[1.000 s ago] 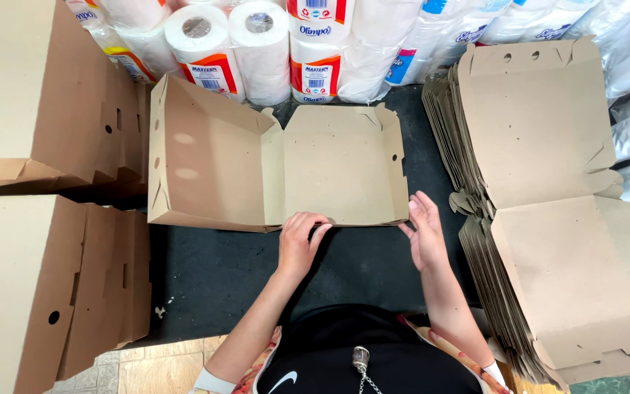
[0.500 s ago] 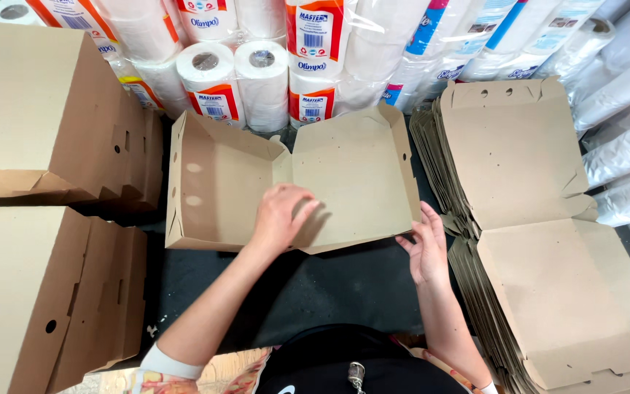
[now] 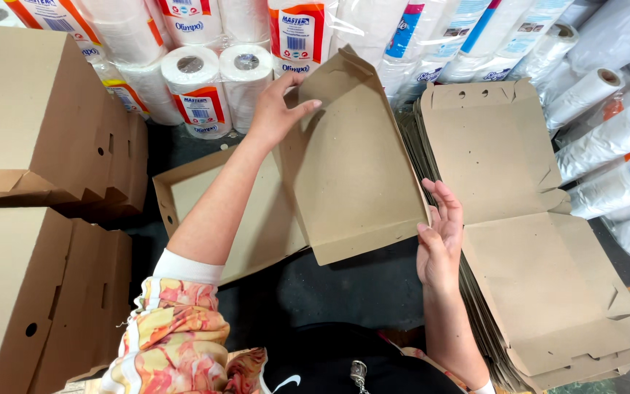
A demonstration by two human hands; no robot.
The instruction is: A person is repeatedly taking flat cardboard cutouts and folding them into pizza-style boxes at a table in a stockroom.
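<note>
Left hand (image 3: 277,109): pinches the far top edge of the raised lid panel (image 3: 351,160), tipping it up off the tray.
Right hand (image 3: 440,241): open, fingers spread, pressed against the panel's near right edge to steady the fold.
Cardboard box (image 3: 257,219): centre, on the dark floor, half folded; its tray is partly hidden under the arm.
Flat blanks (image 3: 519,241): stacked right, within reach.
Folded boxes (image 3: 30,131): piled left, cut off by the frame.
Paper rolls (image 3: 220,80): far side.

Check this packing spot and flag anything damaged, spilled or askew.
Nothing stands out. The left hand and right hand hold an undamaged cardboard box blank; the flat blanks stack beside it is slightly fanned but intact.
</note>
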